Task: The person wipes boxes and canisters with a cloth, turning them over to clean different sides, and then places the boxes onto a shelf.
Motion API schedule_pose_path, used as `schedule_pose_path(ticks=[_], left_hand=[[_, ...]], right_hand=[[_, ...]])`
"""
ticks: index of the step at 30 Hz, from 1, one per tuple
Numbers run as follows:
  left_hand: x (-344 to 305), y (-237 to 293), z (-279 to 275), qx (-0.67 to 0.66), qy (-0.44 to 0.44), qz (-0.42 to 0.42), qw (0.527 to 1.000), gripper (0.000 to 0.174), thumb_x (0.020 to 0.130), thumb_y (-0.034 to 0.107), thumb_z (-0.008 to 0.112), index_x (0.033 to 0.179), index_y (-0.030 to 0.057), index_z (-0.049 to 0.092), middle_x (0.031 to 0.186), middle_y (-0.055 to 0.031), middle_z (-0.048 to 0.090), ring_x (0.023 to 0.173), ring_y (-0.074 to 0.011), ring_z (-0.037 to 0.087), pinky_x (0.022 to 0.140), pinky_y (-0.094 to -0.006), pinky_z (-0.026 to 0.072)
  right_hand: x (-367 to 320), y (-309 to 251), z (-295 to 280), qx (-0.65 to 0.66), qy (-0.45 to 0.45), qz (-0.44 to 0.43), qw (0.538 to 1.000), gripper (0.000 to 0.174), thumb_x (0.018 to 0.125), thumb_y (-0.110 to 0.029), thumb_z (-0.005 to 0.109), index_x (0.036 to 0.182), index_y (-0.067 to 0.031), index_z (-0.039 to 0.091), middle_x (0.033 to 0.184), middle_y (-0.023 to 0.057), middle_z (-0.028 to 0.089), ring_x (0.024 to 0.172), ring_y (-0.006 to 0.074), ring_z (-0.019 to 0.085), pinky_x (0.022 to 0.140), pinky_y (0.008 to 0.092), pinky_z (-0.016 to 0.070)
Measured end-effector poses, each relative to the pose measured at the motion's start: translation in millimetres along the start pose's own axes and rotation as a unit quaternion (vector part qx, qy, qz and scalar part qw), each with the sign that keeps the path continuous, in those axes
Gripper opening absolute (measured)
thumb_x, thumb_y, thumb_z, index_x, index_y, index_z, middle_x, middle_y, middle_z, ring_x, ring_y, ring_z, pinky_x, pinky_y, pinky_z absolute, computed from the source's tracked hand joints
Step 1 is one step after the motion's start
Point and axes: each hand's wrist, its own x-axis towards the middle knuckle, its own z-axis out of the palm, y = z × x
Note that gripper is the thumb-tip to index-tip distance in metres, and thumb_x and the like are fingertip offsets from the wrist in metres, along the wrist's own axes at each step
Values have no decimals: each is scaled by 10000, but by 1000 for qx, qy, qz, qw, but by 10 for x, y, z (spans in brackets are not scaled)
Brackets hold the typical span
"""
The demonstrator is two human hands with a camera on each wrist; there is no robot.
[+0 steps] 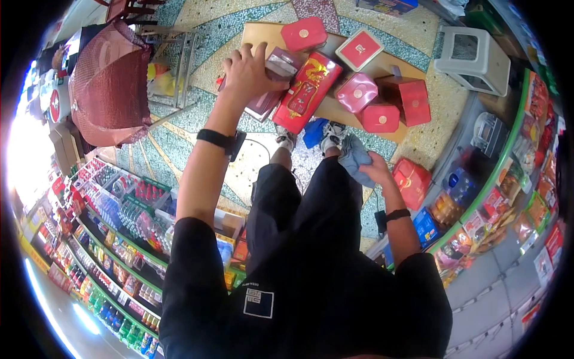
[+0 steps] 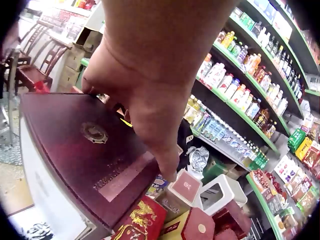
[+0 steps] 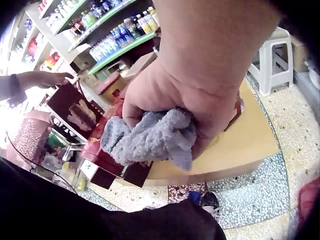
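Observation:
My left hand (image 1: 246, 75) grips a dark maroon box (image 1: 281, 64), fingers over the far edge and thumb on the near side. The left wrist view shows the hand (image 2: 137, 95) spanning the maroon lid (image 2: 95, 155) with its round emblem. Bunched in my right hand (image 1: 376, 169) is a grey-blue cloth (image 1: 354, 157); the right wrist view shows the fingers (image 3: 134, 112) curled round the cloth (image 3: 150, 140). Just right of the maroon box lies a red box with a gold dragon (image 1: 308, 90).
Several red boxes (image 1: 357, 93) stand on a tan board (image 1: 263, 33) on the patterned floor. A white stool (image 1: 472, 60) is at the right, and a draped maroon chair-like object (image 1: 110, 87) at the left. Stocked shelves (image 1: 113, 239) line both sides. A red bag (image 1: 411, 184) sits near the right hand.

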Motion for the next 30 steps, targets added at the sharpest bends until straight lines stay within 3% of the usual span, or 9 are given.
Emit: schedule_pose_path(ticks=[2, 4, 6, 9, 11, 13, 17, 23, 30], left_hand=[[-28, -52, -111, -10, -17, -9, 1000, 1113, 602, 644, 823, 1472, 91, 404, 1382, -247, 470, 1241, -452, 483, 1012, -574, 376], [-102, -283, -58, -137, 69, 22, 988, 1081, 608, 607, 843, 1455, 83, 423, 1430, -254, 441, 1296, -436, 461, 1054, -571, 374], [-218, -672, 50, -237, 151, 51, 958, 1116, 618, 543, 884, 1459, 16, 372, 1440, -273, 425, 1319, -419, 456, 1092, -470, 396], [-654, -960, 337, -357, 158, -52, 919, 1228, 604, 501, 921, 1489, -47, 269, 1502, -294, 341, 1393, -403, 375, 1124, -483, 363], [-931, -976, 795, -407, 116, -109, 899, 1352, 575, 506, 935, 1501, -104, 163, 1508, -318, 305, 1427, -400, 317, 1179, -459, 287], [-1132, -755, 1020, -451, 147, -125, 871, 1402, 513, 467, 969, 1495, -119, 159, 1507, -322, 301, 1426, -399, 314, 1188, -434, 261], [-1110, -275, 1066, -454, 214, -169, 848, 1451, 437, 410, 991, 1493, -112, 143, 1512, -357, 263, 1412, -465, 312, 1173, -484, 289], [-1013, -172, 853, -382, 248, -112, 883, 1432, 411, 422, 986, 1483, -88, 185, 1493, -374, 244, 1361, -511, 349, 1111, -519, 355], [-949, -123, 931, -425, 233, -117, 867, 1405, 422, 344, 966, 1487, -96, 161, 1442, -352, 298, 1319, -507, 396, 1079, -477, 421]], right_hand=[[-74, -188, 25, -30, -3, 5, 1000, 463, 730, -132, 726, 1131, 44, 575, 952, 95, 651, 843, 162, 619, 733, 321, 514], [-141, -349, 101, 89, 22, -32, 995, 512, 728, -96, 726, 1185, 44, 542, 996, 93, 641, 891, 165, 610, 770, 314, 509], [-251, -809, 141, 27, 16, -36, 999, 513, 746, -37, 694, 1222, 37, 516, 1058, 96, 624, 945, 165, 603, 821, 309, 503], [-262, -1519, 379, 131, 53, -107, 984, 576, 767, 4, 652, 1324, 20, 506, 1143, 118, 623, 1024, 173, 610, 886, 321, 499], [-122, -2029, 560, -8, 122, -303, 945, 690, 774, 29, 630, 1440, -22, 459, 1247, 130, 608, 1122, 185, 600, 940, 336, 488], [3, -2515, 759, 4, 112, -315, 943, 774, 770, 11, 640, 1504, -45, 400, 1289, 151, 603, 1175, 205, 594, 974, 353, 475], [492, -3307, 1156, -244, 202, -479, 818, 726, 778, -113, 673, 1471, -120, 455, 1176, 211, 610, 1033, 371, 641, 911, 431, 517], [894, -3577, 1735, -423, 175, -421, 783, 613, 794, -202, 664, 1392, -183, 532, 1105, 208, 565, 961, 420, 630, 822, 510, 533], [488, -3536, 1469, -549, 92, -341, 758, 579, 795, -201, 649, 1364, -168, 546, 1130, 220, 562, 921, 427, 644, 798, 507, 545]])
